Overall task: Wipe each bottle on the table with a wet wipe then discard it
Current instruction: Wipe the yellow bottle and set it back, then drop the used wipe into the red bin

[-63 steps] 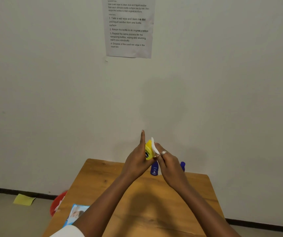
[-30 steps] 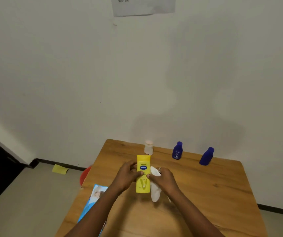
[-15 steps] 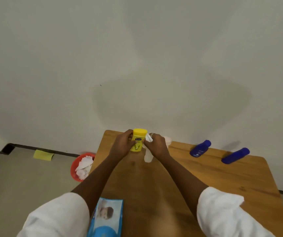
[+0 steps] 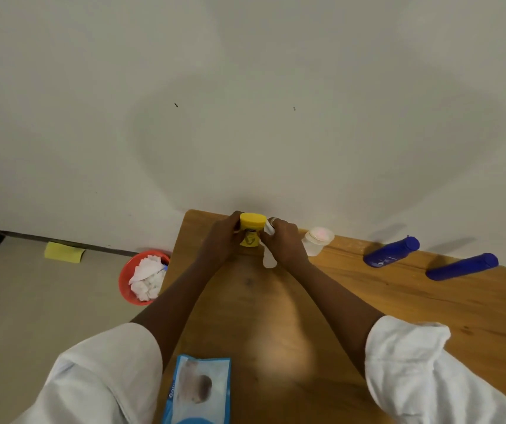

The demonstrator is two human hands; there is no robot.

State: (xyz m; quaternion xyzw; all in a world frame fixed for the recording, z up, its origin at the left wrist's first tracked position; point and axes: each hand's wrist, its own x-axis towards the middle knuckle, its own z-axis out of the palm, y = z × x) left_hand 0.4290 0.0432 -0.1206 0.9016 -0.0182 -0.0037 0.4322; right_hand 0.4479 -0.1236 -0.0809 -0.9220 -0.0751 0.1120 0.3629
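Gripping the yellow lotion bottle (image 4: 252, 232) upright at the far left corner of the wooden table (image 4: 352, 301), left hand (image 4: 221, 240) curled around its left side; right hand (image 4: 282, 241) closed on a white wet wipe (image 4: 269, 258) against the bottle's right side; right of that bottle, a white jar (image 4: 317, 241), then two blue bottles (image 4: 391, 256) (image 4: 461, 266); left of the table, a red bin (image 4: 129, 286) with used wipes; near the table's front edge, a blue wipes pack (image 4: 199, 390).

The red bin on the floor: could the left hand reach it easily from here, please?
Probably yes: the red bin sits just off the table's left edge with nothing between, though the left hand is holding the yellow bottle.
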